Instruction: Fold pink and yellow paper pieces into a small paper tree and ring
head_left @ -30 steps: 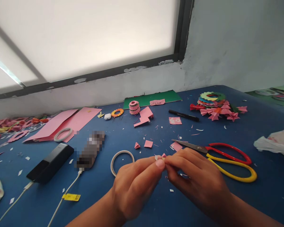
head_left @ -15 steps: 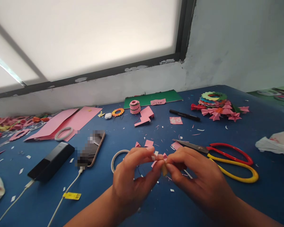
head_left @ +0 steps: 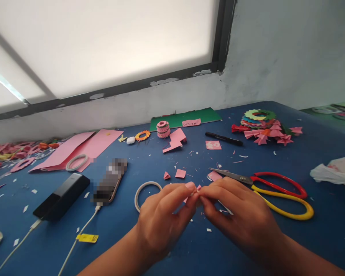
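Fingertips meeting, my left hand (head_left: 163, 214) and my right hand (head_left: 241, 211) pinch a small folded piece of pink paper (head_left: 199, 188) between them. Most of that piece is hidden by the fingers. A pink paper square (head_left: 180, 173) and a small folded pink piece (head_left: 166, 175) lie on the table just beyond my left hand. Behind that hand rests a roll of white tape (head_left: 140, 193), partly covered. Scissors (head_left: 247, 180) with one red and one yellow handle lie open by my right hand, their blades pointing left.
At left are a phone (head_left: 113, 182), a black power bank (head_left: 61, 197) and white cables. Pink sheets (head_left: 74, 147) lie behind them. Farther back are a black marker (head_left: 224, 138), a green board (head_left: 186, 117) and paper flowers (head_left: 266, 132). Paper scraps dot the blue table.
My fingertips have drawn closer together over the pink piece, hiding more of it. A yellow bit seen below my fingers earlier no longer shows. The left thumb and index are pressed tighter.
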A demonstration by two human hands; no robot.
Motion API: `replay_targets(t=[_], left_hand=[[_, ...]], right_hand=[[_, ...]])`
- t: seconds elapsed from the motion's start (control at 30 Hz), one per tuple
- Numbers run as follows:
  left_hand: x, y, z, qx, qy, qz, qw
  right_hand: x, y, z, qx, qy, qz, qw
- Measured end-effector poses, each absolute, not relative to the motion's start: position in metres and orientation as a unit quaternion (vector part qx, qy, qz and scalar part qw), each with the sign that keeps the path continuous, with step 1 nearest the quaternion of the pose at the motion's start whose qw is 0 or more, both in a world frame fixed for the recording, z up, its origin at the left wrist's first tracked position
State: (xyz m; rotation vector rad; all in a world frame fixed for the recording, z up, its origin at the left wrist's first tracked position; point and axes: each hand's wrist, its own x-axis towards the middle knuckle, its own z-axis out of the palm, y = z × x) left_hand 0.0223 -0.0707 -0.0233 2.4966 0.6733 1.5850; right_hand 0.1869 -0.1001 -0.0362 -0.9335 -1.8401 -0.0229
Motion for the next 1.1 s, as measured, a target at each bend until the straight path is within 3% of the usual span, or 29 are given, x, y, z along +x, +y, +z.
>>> replay_targets(t=[0.47,1.1], left_hand=[[0.0193,-0.0730,-0.0284,0.821,0.161,0.536,0.107],[0.0243,-0.0728,-0.0247,0.781,0.222,0.566,0.142]], right_hand=[[0.1875,-0.1011,-0.0374,-0.371,-0.773,-0.015,0.515],[0.1858,-0.1039,-0.0321,-0.401,-0.743,0.048,0.534]])
